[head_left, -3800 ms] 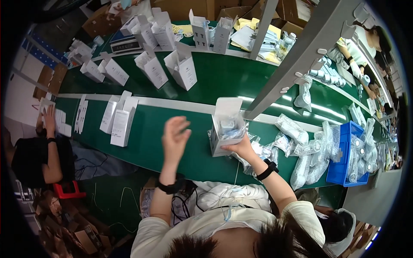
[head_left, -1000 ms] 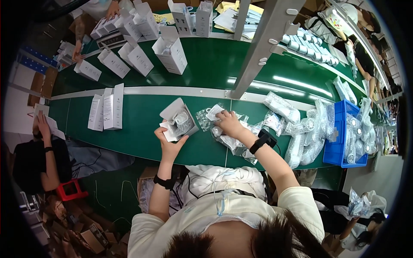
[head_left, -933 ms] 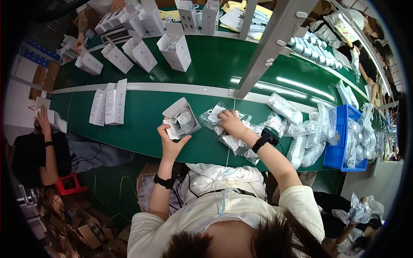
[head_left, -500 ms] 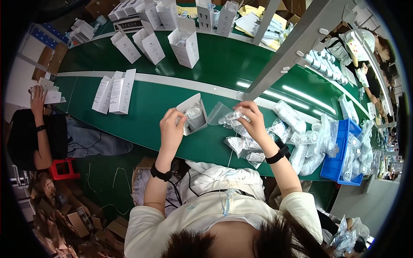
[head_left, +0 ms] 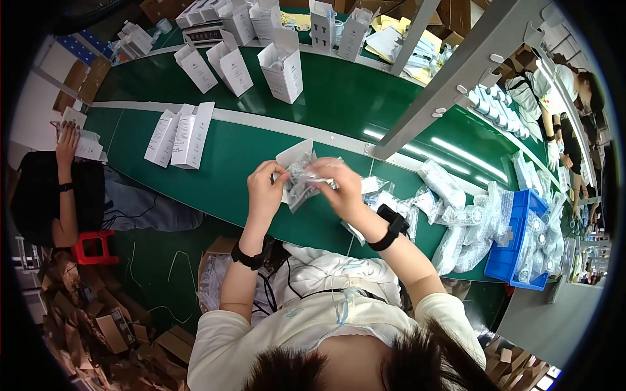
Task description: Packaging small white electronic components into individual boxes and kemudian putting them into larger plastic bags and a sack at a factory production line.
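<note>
My left hand (head_left: 266, 189) pinches the near left edge of a small open white box (head_left: 291, 155) on the green bench. My right hand (head_left: 342, 188), somewhat blurred, is closed on a clear plastic bag (head_left: 300, 193) at the mouth of that box. What the bag contains cannot be made out. The bag and my fingers hide most of the box's inside. To the right of my right hand lie several more clear bags (head_left: 385, 192) with small parts in them.
Bubble-wrapped packs (head_left: 450, 182) lie on the right, beside a blue bin (head_left: 505, 244) full of similar ones. Two closed white boxes (head_left: 189, 140) lie at left; open upright boxes (head_left: 282, 75) stand beyond the rail. A grey metal post (head_left: 443, 85) slants at right. A co-worker's hand (head_left: 67, 140) handles boxes far left.
My right hand has moved left from the loose bags to the box, carrying a clear bag. My left hand stays at the box.
</note>
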